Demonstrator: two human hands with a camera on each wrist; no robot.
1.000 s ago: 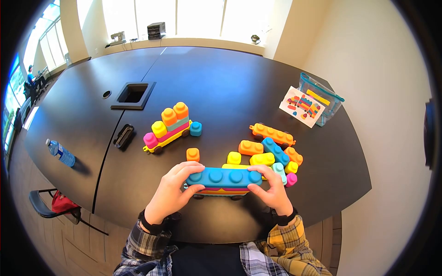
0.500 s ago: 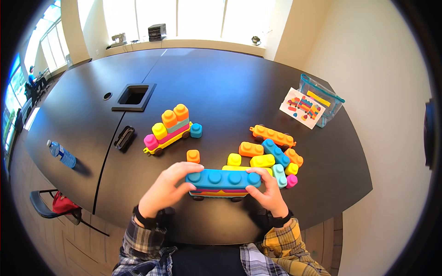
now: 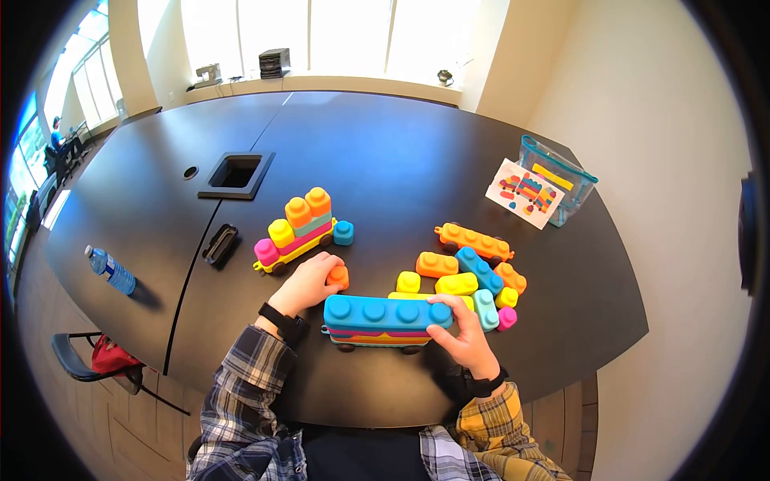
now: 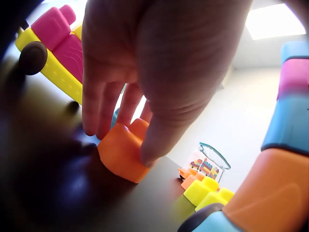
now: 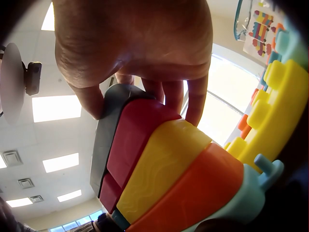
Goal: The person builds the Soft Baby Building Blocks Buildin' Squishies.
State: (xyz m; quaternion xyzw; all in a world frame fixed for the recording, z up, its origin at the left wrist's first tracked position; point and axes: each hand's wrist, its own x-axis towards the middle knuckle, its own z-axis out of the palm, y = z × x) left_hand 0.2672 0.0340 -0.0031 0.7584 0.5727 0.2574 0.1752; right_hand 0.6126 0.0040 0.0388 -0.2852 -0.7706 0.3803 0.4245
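My left hand has its thumb and fingers around a small orange block on the table. Just nearer to me stands a wheeled toy train car stacked with coloured layers, a long blue block on top. The right hand grips the right end of that top block, thumb on the near side and fingers over the far side. In the right wrist view, red, yellow and orange layers show below it. A second train car, yellow-based with blocks on it, stands beyond my left hand.
To the right lie loose blocks in yellow, orange, blue and pink, with an orange wheeled base behind them. A blue block sits by the second car. Farther off are a picture card, a clear bag and a water bottle.
My left hand has let go of the long blue block's left end and moved up and left to the small orange block. The right hand stays on the car's right end.
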